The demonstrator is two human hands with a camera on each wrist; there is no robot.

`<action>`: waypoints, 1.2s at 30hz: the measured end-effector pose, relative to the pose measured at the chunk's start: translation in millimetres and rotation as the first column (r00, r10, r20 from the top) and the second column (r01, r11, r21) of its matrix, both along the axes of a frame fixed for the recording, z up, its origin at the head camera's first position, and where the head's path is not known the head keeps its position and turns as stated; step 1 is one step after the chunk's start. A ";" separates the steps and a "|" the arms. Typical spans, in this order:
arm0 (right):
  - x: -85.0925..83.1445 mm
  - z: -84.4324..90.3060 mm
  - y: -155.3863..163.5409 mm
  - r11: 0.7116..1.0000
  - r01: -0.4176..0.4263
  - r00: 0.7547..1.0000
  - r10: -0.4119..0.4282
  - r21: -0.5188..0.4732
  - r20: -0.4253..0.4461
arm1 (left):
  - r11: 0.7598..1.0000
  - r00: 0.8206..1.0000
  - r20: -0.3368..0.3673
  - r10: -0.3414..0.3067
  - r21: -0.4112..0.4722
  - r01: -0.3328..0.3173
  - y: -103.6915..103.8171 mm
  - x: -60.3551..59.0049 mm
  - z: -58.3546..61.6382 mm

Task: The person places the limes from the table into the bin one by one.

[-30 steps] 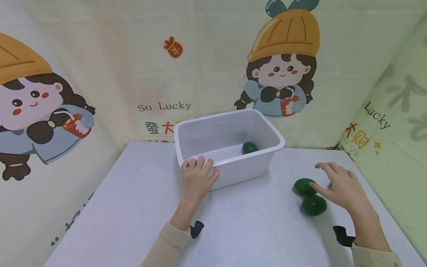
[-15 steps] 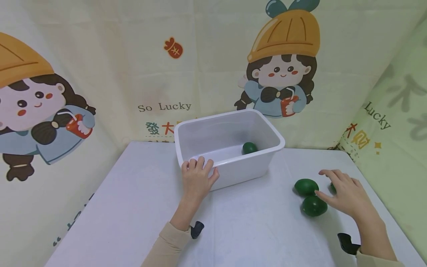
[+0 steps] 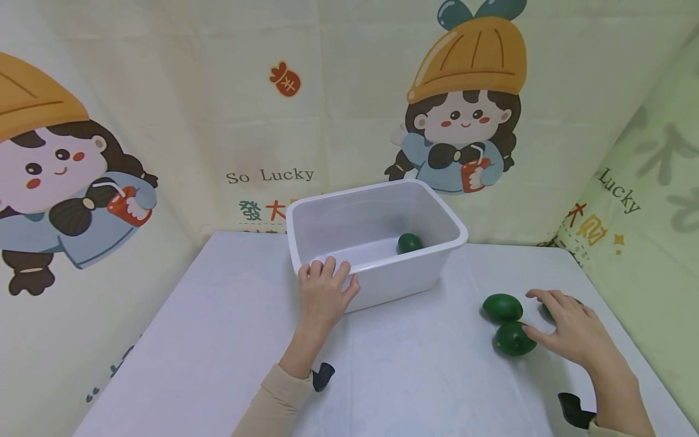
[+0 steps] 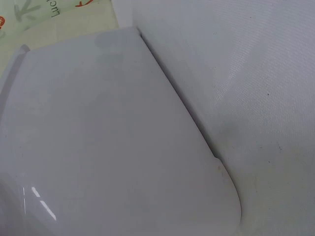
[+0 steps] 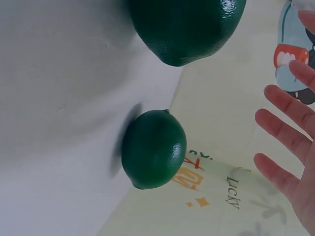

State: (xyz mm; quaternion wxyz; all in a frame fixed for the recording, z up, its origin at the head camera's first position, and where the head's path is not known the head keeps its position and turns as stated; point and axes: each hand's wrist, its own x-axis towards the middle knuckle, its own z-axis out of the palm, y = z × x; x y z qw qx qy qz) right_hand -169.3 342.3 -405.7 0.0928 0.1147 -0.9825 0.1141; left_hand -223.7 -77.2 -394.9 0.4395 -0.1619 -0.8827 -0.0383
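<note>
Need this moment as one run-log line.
left hand: grips white tub rim | right hand: open, reaching over limes on table | nearest lime | one lime in tub

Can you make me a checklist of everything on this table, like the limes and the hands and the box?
Surface: white table, bare in front.
Job's things: one lime inside the white plastic tub; two limes on the table to the right; a third lime mostly hidden behind the right hand.
Clutter: nothing seen.
Hands: left hand grips the tub's near rim; right hand open, fingers spread over the limes.
Cables: nothing seen.
Surroundings: cartoon-girl backdrop printed "So Lucky".
</note>
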 end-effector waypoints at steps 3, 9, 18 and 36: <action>0.7 -2.1 1.5 1.000 0.000 1.000 0.000 0.005 0.004 | 1.000 1.000 -0.002 0.000 0.001 0.000 0.0 0.0 -0.4; 3.1 -5.4 3.8 1.000 0.003 1.000 -0.003 -0.002 0.029 | 1.000 1.000 -0.017 -0.005 0.007 0.005 0.2 0.1 -0.8; 8.1 -11.3 5.0 1.000 0.003 0.994 -0.003 -0.004 0.113 | 1.000 1.000 -0.009 -0.009 0.008 0.010 -0.2 -0.6 0.6; 9.6 -21.2 2.4 1.000 -0.005 0.983 0.004 0.007 0.181 | 1.000 1.000 0.012 -0.001 0.004 0.001 -0.7 -0.2 2.8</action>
